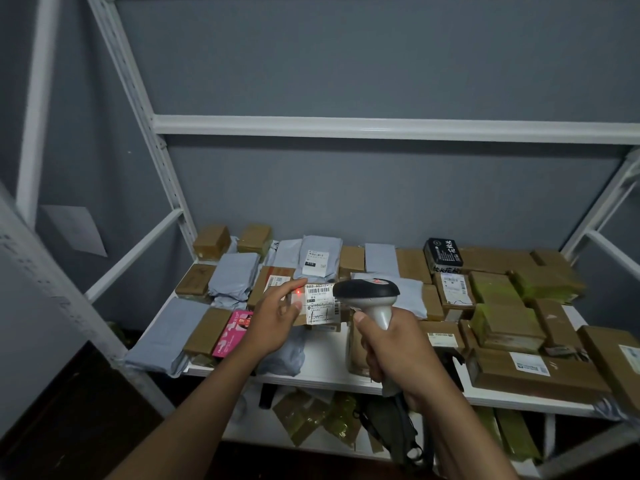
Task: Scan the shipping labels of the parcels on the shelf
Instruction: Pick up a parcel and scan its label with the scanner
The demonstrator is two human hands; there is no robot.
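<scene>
My left hand (277, 318) grips the left end of a small cardboard parcel (320, 308) and holds it up above the white shelf (322, 358), its white shipping label facing me. My right hand (394, 355) grips the handle of a grey and black barcode scanner (369, 296), whose head sits just right of the label. A red laser dot (298, 293) shines at the label's left edge, beside my left fingers. Several other brown boxes and grey mailer bags lie across the shelf.
White metal uprights and a crossbar (381, 128) frame the shelf against a grey wall. A pink box (233, 332) lies at front left, a black box (443, 252) at the back right. More taped parcels (322, 415) and a dark bag sit on the lower shelf.
</scene>
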